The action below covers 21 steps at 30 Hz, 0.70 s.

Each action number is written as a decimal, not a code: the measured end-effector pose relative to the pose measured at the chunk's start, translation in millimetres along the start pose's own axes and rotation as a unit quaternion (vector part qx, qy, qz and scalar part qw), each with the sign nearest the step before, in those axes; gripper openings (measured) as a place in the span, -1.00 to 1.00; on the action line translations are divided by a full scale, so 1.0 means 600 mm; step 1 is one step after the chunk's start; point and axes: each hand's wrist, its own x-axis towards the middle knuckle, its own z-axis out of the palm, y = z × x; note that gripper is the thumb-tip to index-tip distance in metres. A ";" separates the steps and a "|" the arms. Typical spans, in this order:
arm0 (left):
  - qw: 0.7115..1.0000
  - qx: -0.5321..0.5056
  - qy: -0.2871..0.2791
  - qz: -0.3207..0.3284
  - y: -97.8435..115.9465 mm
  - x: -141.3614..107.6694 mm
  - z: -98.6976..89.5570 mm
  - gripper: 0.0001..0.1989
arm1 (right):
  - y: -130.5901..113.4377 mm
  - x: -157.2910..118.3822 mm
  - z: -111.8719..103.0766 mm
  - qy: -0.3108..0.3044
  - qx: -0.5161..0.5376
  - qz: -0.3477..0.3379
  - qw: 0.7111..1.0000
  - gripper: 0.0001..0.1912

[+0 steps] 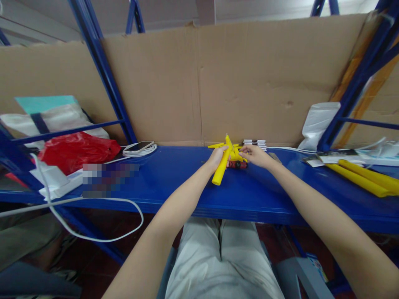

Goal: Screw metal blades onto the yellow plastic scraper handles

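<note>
My left hand point(217, 160) is closed around a yellow tube point(221, 168), which slants with its wider end toward me and its narrow tip toward the cardboard. Just right of it, my right hand point(253, 155) has its fingertips bent together at a small yellow piece point(238, 157). Fingers hide part of that piece, so its kind is unclear. Other thin yellow parts point(215, 145) lie behind my hands. Under the right fingers is a dark red and black tool-like object point(238, 165), partly covered.
Yellow tubes point(358, 180) lie on the right of the blue table point(181, 182). A white pouch point(319, 124) leans by the right post. White stacked packets point(254, 144) stand behind my right hand. At left are a phone point(143, 145), red bag point(77, 151) and looping white cable point(137, 224).
</note>
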 end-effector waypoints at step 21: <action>0.996 0.049 -0.069 -0.005 -0.007 -0.008 0.015 -0.55 | -0.028 -0.003 -0.003 0.040 -0.022 -0.042 0.998 -0.95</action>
